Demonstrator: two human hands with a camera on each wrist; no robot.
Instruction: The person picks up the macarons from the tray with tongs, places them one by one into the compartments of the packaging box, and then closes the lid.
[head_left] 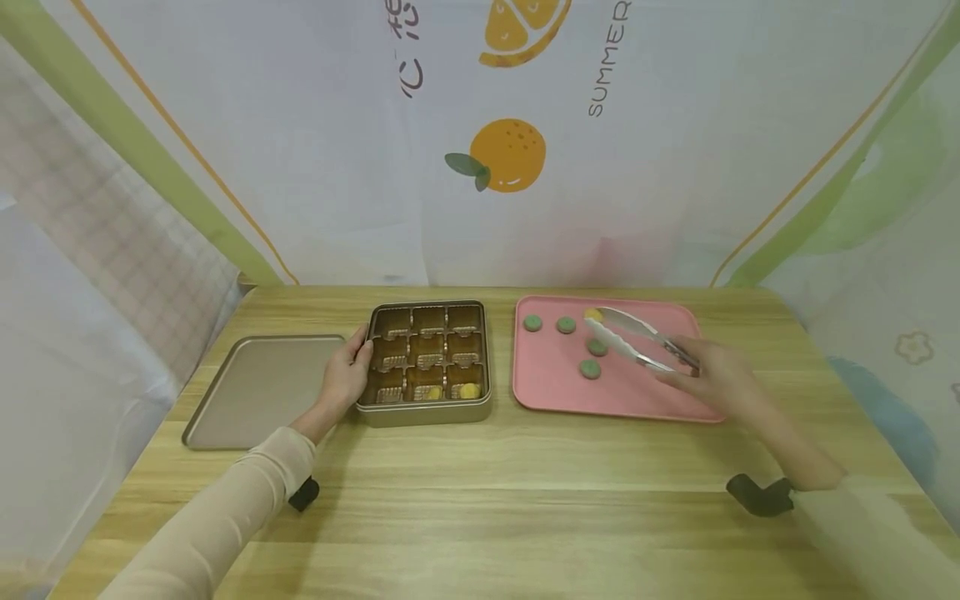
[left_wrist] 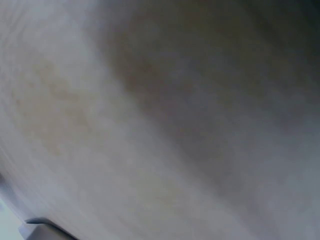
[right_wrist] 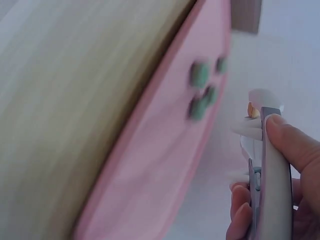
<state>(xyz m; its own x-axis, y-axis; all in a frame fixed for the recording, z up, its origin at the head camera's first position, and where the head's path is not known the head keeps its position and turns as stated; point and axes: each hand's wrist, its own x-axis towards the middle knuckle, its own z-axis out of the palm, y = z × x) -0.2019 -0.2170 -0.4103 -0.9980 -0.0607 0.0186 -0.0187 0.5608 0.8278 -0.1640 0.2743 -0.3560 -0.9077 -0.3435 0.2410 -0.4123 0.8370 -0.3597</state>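
Note:
My right hand (head_left: 712, 375) grips metal tongs with pale tips (head_left: 637, 337) above a pink tray (head_left: 645, 400). Between the tong tips is a round yellow cookie-like piece (head_left: 593, 315), seen in the right wrist view as a small orange patch (right_wrist: 251, 109). Several green round pieces (head_left: 590, 368) lie on the tray. My left hand (head_left: 347, 377) rests against the left side of a square tin (head_left: 427, 414), fingers along its wall. The tin's brown divided insert has a yellow piece (head_left: 469, 391) in the front right compartment and another (head_left: 434, 393) in the front middle one.
A flat metal lid (head_left: 270, 396) lies left of the tin, partly behind the left forearm. All stand on a wooden table (head_left: 480, 500). A printed cloth (head_left: 337, 167) hangs behind it. The left wrist view is blurred and dark.

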